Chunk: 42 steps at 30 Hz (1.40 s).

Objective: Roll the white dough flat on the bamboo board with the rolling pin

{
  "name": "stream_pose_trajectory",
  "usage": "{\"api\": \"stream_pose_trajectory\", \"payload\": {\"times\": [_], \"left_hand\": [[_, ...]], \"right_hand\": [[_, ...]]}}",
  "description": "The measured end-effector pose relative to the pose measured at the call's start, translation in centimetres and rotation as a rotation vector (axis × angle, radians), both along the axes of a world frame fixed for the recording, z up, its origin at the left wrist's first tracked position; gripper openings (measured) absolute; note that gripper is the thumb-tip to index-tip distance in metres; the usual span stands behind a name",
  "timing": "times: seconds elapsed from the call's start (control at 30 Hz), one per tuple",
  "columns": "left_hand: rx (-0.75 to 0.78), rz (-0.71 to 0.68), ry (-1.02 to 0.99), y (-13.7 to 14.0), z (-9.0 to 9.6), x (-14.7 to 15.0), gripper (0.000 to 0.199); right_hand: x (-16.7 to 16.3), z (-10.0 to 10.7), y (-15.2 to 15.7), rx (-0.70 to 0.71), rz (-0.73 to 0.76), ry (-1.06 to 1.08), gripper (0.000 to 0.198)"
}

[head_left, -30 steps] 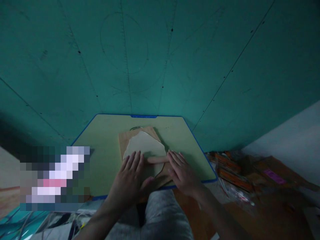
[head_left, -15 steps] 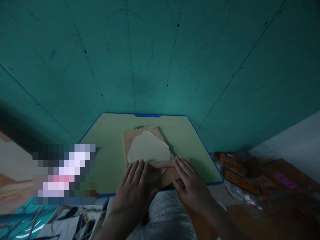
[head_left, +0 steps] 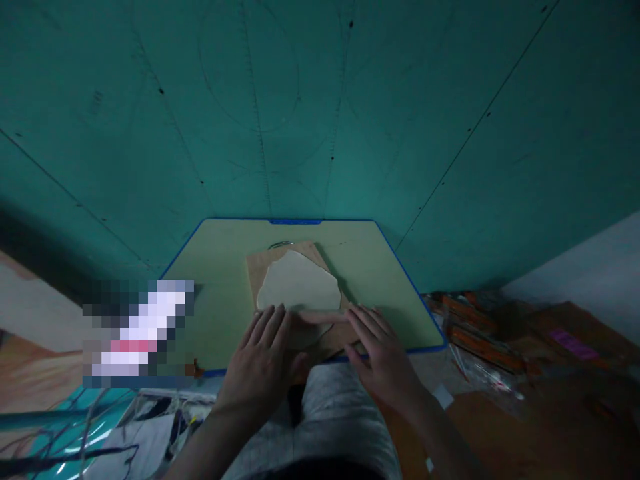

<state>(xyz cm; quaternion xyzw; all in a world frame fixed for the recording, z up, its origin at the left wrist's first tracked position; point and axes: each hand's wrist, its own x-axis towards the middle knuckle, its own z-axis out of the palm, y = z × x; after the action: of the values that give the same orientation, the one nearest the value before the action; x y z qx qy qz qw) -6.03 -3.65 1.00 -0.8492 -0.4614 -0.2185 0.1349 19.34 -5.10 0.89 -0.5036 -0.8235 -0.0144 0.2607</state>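
A wooden rolling pin (head_left: 320, 317) lies across a flat, pale sheet of dough (head_left: 300, 283), which rests on a small wooden board (head_left: 257, 265). My left hand (head_left: 263, 347) holds the pin's left end, its fingers draped forward over it and the thumb on the near side. At the other end, my right hand (head_left: 377, 340) is closed loosely over the pin, fingers pointing away from me. Dough shows both beyond the pin and on its near side. My palms and fingers hide both pin ends.
Beneath the wooden board is a pale green panel with a blue rim (head_left: 410, 280), in front of a green wall (head_left: 300, 133). A blurred-out, pixelated object (head_left: 143, 327) is at left. Cables and papers (head_left: 150, 433) lie lower left; cardboard and plastic bags (head_left: 495, 380) lie right.
The whole view has shifted, so the panel, dough and hands sit slightly higher in the picture. Both hands stay on the rolling pin, with little movement relative to the dough.
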Motion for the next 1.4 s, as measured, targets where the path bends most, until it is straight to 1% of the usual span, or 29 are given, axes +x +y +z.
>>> {"api": "stream_pose_trajectory", "payload": {"times": [0.07, 0.1, 0.17, 0.23, 0.3, 0.37, 0.47, 0.53, 0.6, 0.73, 0.83, 0.93, 1.0, 1.1, 1.17, 1.23, 1.33, 1.4], "left_hand": [[0.018, 0.01, 0.002, -0.8, -0.3, -0.2, 0.063], [0.018, 0.013, 0.008, -0.6, -0.3, -0.1, 0.064], [0.006, 0.002, 0.024, 0.6, -0.2, 0.2, 0.064], [-0.024, 0.001, 0.033, 2.1, 0.2, 0.5, 0.06], [-0.051, 0.016, 0.025, 3.0, 0.4, 0.6, 0.056], [-0.056, 0.013, 0.001, 2.6, 0.4, 0.2, 0.055], [-0.02, -0.036, -0.031, 0.6, 0.1, -0.9, 0.053], [0.009, -0.057, -0.035, -0.2, -0.1, -1.5, 0.051], [0.017, -0.065, -0.026, 0.1, -0.1, -1.6, 0.05], [0.005, -0.055, -0.028, 1.7, 0.1, -1.1, 0.049], [0.023, -0.047, -0.043, 1.0, -0.4, -1.2, 0.048], [0.046, -0.042, -0.037, 0.2, -0.9, -1.5, 0.051], [0.02, -0.045, -0.031, 0.6, -0.7, -1.5, 0.057], [-0.082, -0.068, -0.011, 2.1, 0.1, -1.5, 0.067], [-0.117, -0.089, -0.001, 2.4, 0.5, -1.8, 0.063], [-0.105, -0.114, -0.005, 2.0, 0.7, -2.4, 0.057], [-0.082, -0.149, -0.016, 1.5, 0.6, -3.4, 0.057], [-0.106, -0.177, -0.016, 2.3, 0.7, -3.7, 0.057]], "right_hand": [[0.2, 0.2, -0.9, -0.007, 0.003, -0.008, 0.053], [0.3, 0.3, -0.8, -0.011, 0.007, -0.012, 0.053], [0.2, 0.4, 0.5, -0.022, 0.015, -0.015, 0.052], [0.0, 0.4, 2.2, -0.037, 0.003, -0.006, 0.051], [-0.3, 0.3, 3.1, -0.047, -0.018, 0.007, 0.05], [-0.5, 0.2, 2.5, -0.033, -0.032, 0.012, 0.05], [-0.6, 0.1, 0.1, 0.01, -0.033, 0.008, 0.049], [-0.4, 0.2, -0.9, 0.017, -0.022, 0.003, 0.048], [-0.2, 0.3, -0.8, 0.004, -0.007, -0.013, 0.047], [-0.2, 0.4, 0.6, -0.019, -0.013, -0.059, 0.048], [-0.5, 0.3, -0.5, -0.002, -0.023, -0.064, 0.054], [-0.7, 0.1, -1.8, 0.013, 0.014, -0.067, 0.054], [-0.8, 0.2, -1.6, 0.006, 0.012, -0.071, 0.053], [-1.0, 0.2, -0.3, -0.022, -0.028, -0.069, 0.049], [-1.2, 0.3, -0.3, -0.045, -0.038, -0.078, 0.049], [-1.3, 0.4, -1.2, -0.043, -0.023, -0.093, 0.052], [-1.6, 0.7, -2.3, -0.048, 0.025, -0.115, 0.056], [-1.8, 1.1, -1.8, -0.087, 0.045, -0.137, 0.056]]}}
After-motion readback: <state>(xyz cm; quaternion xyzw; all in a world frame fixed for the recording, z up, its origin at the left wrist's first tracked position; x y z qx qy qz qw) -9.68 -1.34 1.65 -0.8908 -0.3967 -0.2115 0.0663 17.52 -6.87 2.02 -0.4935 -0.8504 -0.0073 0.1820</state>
